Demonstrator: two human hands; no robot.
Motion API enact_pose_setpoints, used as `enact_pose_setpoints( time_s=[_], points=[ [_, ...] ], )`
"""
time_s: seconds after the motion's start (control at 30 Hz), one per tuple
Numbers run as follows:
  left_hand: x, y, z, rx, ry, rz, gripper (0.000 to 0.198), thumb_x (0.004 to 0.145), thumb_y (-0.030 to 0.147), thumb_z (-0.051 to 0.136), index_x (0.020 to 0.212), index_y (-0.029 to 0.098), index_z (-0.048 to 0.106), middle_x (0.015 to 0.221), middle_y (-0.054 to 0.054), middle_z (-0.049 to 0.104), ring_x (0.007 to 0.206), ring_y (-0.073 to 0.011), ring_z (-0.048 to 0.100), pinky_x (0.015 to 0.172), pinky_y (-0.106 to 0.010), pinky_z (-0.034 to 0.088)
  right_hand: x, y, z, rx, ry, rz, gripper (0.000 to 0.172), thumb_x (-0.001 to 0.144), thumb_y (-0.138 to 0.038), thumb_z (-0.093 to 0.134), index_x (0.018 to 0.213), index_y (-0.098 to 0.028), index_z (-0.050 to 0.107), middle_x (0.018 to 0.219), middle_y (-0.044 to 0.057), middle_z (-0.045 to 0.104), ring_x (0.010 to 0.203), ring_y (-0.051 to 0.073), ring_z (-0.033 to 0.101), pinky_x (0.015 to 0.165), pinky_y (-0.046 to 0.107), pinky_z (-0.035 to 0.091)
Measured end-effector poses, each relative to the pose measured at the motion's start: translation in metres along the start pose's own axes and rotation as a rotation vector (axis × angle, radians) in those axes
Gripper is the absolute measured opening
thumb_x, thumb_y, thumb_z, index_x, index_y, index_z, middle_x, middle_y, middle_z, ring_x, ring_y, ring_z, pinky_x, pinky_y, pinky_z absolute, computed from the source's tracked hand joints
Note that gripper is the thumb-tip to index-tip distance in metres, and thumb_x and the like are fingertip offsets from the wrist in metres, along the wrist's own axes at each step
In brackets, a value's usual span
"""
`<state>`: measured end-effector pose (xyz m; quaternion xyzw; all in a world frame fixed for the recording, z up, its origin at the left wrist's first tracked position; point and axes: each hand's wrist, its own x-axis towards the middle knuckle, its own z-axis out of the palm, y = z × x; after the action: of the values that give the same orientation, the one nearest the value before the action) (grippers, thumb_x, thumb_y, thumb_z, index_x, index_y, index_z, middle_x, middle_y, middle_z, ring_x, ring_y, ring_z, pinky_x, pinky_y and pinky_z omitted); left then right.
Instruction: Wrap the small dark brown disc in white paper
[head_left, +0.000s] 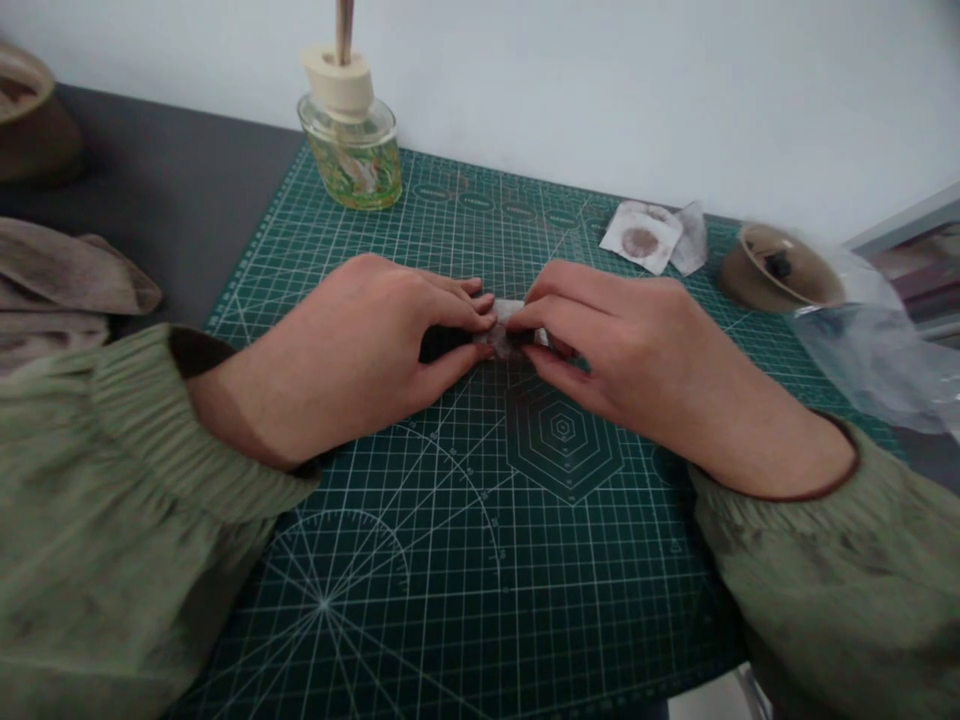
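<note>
My left hand (pixel 375 345) and my right hand (pixel 607 340) meet over the green cutting mat (pixel 450 470). Between their fingertips is a small whitish, thin-looking pouch (pixel 512 310) with a darker patch, partly covered by the fingers. The left thumb and fingers pinch its left end. At its right end, the right thumb and fingertips close on it. Beyond my right hand lie white packets (pixel 640 235), the front one with a round brown patch showing.
A glass reed diffuser (pixel 352 140) with yellow-green liquid stands at the mat's back left. A brown bowl (pixel 750 275) with something dark inside and clear plastic (pixel 862 350) are at the right. A brown pot (pixel 37 130) and a folded cloth (pixel 67 270) sit at the left.
</note>
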<state>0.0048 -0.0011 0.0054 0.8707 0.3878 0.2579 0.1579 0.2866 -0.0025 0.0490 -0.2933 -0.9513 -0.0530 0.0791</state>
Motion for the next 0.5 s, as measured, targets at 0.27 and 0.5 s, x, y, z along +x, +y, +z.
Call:
enact_pose_setpoints(
  time_s=[0.27, 0.5],
  points=[
    [-0.001, -0.002, -0.003, -0.051, -0.006, -0.020, 0.023, 0.115, 0.053, 0.085, 0.130, 0.045, 0.099, 0.146, 0.007, 0.095, 0.154, -0.0400, 0.086, 0.145, -0.060, 0.063, 0.000, 0.005, 0.000, 0.032, 0.018, -0.007, 0.037, 0.125, -0.018, 0.053, 0.129, -0.014, 0.090, 0.127, 0.017, 0.089, 0.100, 0.031, 0.085, 0.081, 0.041, 0.062],
    [0.000, -0.002, -0.003, -0.025, -0.011, -0.033, 0.024, 0.115, 0.055, 0.083, 0.130, 0.046, 0.099, 0.146, 0.008, 0.095, 0.153, -0.0388, 0.087, 0.143, -0.057, 0.065, 0.001, 0.013, 0.004, 0.139, 0.075, -0.018, 0.029, 0.122, -0.018, 0.060, 0.124, -0.019, 0.089, 0.125, 0.011, 0.087, 0.097, 0.025, 0.082, 0.084, 0.037, 0.059]
  ],
)
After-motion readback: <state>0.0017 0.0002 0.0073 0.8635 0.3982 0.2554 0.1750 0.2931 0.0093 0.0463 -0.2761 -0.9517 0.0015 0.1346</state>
